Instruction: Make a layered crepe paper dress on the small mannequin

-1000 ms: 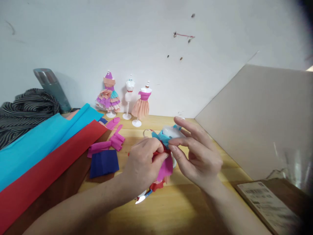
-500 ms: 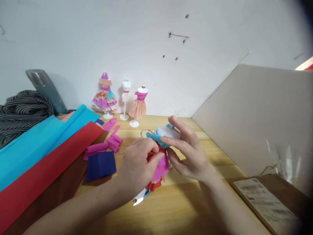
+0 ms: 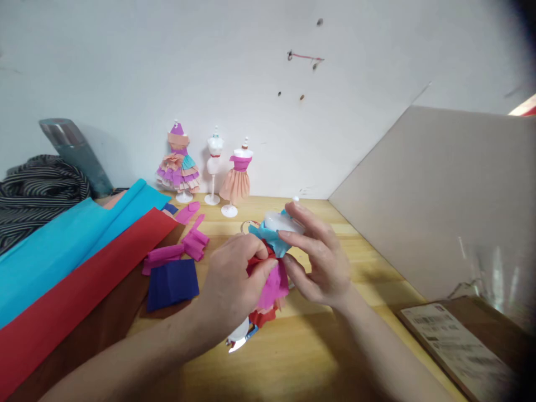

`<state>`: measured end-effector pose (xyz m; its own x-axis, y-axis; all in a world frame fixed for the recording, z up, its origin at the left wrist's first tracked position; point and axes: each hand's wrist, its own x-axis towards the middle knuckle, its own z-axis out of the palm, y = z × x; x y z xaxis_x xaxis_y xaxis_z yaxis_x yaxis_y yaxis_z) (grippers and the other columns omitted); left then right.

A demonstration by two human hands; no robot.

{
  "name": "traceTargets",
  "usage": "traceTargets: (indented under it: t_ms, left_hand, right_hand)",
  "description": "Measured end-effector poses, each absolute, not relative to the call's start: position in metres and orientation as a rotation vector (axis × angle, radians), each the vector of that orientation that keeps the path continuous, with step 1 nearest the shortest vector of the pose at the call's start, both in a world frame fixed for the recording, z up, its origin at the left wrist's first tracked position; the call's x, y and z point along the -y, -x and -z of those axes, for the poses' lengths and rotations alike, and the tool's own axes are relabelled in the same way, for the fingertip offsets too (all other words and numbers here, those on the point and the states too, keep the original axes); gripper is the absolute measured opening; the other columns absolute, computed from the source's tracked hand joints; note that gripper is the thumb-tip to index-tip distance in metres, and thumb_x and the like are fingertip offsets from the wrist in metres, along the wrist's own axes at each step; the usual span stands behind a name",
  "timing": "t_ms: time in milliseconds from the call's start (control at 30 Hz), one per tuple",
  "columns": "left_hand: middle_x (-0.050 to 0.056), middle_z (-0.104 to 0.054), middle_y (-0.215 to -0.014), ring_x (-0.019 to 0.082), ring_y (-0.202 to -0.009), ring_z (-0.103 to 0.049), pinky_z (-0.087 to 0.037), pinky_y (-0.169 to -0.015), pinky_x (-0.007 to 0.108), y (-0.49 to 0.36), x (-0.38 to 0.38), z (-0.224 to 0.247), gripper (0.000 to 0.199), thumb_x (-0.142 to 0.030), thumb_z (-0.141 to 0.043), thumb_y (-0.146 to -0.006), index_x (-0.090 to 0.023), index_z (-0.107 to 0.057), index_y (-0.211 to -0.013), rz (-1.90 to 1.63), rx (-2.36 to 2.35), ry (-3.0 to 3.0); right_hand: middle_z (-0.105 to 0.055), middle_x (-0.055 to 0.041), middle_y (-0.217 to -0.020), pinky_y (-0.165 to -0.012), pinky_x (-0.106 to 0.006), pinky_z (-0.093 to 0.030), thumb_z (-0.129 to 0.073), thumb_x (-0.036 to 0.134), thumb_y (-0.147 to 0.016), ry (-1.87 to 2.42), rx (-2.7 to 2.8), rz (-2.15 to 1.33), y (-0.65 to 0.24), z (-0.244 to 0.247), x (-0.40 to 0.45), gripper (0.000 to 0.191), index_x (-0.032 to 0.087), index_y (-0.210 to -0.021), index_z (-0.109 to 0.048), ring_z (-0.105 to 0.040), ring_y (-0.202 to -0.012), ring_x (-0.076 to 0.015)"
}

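Observation:
A miniature dress form (image 3: 285, 221) leans between my two hands, tilted, with a light blue paper top (image 3: 272, 239) around its chest. Below that hangs a layered crepe-paper skirt (image 3: 274, 286) in red, magenta and peach. My left hand (image 3: 234, 276) pinches the red band at the skirt's waist between thumb and forefinger. With fingers bent around the white shoulder and blue top, my right hand (image 3: 320, 259) steadies the form. Under my left wrist show the form's round white base (image 3: 238, 332) and a shiny metal tool with a blue part (image 3: 240, 343), partly hidden.
Several dressed miniature forms (image 3: 235, 178) stand by the wall. Left lie blue paper (image 3: 84, 229), red paper (image 3: 92, 285), magenta scraps (image 3: 195, 243), a navy square (image 3: 173, 283), striped cloth (image 3: 42, 184) and a bottle (image 3: 77, 153). A cardboard parcel (image 3: 464, 340) lies right.
The dress form and my right hand have shifted slightly left, and its white top knob now shows above my fingers. My left hand keeps its pinch at the waist.

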<state>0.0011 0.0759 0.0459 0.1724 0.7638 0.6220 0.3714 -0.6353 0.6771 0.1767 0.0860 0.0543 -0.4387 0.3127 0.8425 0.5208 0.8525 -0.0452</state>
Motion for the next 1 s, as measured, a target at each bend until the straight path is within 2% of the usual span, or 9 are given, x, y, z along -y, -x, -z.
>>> traceTargets:
  t_ms: [367,600,833,1000]
  left_hand:
    - [-0.006,-0.059,-0.062,0.008,-0.060,-0.055,-0.041,-0.058,0.020,0.003,-0.082,-0.057,0.017,-0.010,-0.062,-0.073,-0.019,-0.050,-0.065,-1.274,-1.094,-1.946]
    - [-0.005,-0.058,-0.065,0.010,-0.064,-0.055,-0.041,-0.058,0.022,0.015,-0.091,-0.062,0.019,-0.011,-0.060,-0.073,-0.018,-0.046,-0.062,-1.120,-0.925,-1.867]
    - [-0.005,-0.058,-0.063,0.009,-0.060,-0.052,-0.036,-0.055,0.022,0.018,-0.090,-0.067,0.020,-0.007,-0.057,-0.072,-0.018,-0.044,-0.061,-1.093,-0.945,-1.960]
    - [-0.006,-0.055,-0.061,0.008,-0.058,-0.049,-0.034,-0.054,0.022,0.019,-0.089,-0.070,0.021,-0.006,-0.057,-0.073,-0.018,-0.044,-0.061,-1.091,-0.975,-1.980]
  right_hand:
    - [-0.041,-0.0062,-0.149,-0.103,-0.047,-0.048,-0.054,0.005,-0.081,0.607,1.991,0.204,-0.175,-0.049,-0.086,0.056,0.025,-0.134,-0.051,-0.045,-0.132,-0.0278]
    - [-0.033,-0.0030,-0.153,-0.104,-0.049,-0.046,-0.059,0.004,-0.076,0.633,2.011,0.143,-0.174,-0.043,-0.089,0.068,0.029,-0.138,-0.046,-0.041,-0.135,-0.0300]
    - [-0.034,-0.0016,-0.152,-0.105,-0.050,-0.045,-0.061,0.005,-0.077,0.637,1.992,0.066,-0.172,-0.042,-0.089,0.066,0.031,-0.136,-0.048,-0.039,-0.136,-0.0307]
    - [-0.025,0.0029,-0.155,-0.108,-0.054,-0.041,-0.064,0.011,-0.077,0.717,1.783,-0.027,-0.163,-0.033,-0.086,0.069,0.039,-0.137,-0.044,-0.028,-0.142,-0.0315]
